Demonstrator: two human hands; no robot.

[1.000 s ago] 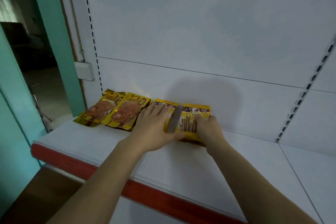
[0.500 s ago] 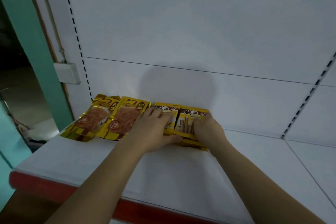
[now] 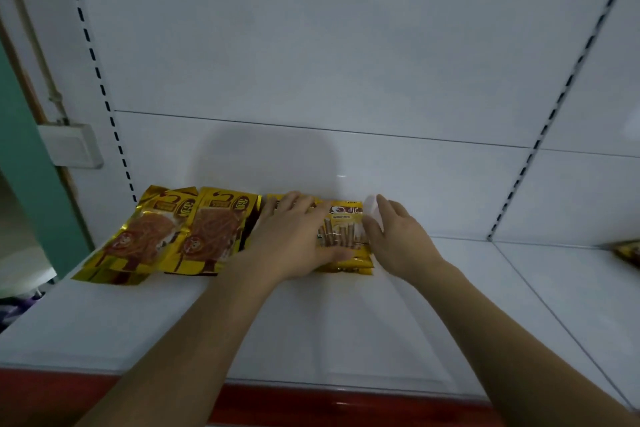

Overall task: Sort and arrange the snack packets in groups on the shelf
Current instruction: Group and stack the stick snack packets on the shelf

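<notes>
Packet (image 3: 273,204) mostly hidden under left hand (image 3: 294,239).

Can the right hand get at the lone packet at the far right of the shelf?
Probably yes. The right hand is open beside the stick-snack packet, and only bare shelf lies between it and the lone packet.

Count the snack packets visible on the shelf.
5 visible: two gold packets at left, one under the left hand, a wafer-stick packet between both hands, one at the far right edge. More may be stacked underneath.
</notes>
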